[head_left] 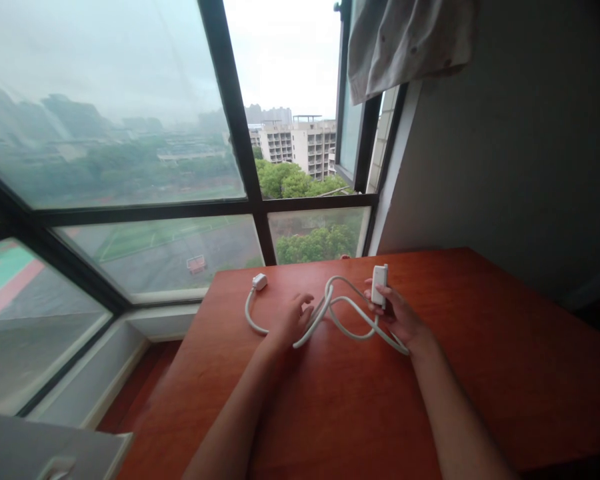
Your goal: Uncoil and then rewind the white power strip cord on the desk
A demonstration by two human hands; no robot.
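Note:
A white cable (340, 313) lies in loose loops on the red-brown wooden table (480, 373). Its white plug (259, 281) rests near the table's far left edge. My right hand (397, 313) is closed round a small white rectangular block (379, 285) at the cable's other end and holds it upright above the table. My left hand (293, 320) rests palm down on the table with its fingers curled over a strand of the cable.
A large window with dark frames (240, 133) runs behind and to the left of the table. A grey wall (520, 147) stands to the right. A light cloth (405, 40) hangs at the top. The table's left edge drops to the floor (140, 380).

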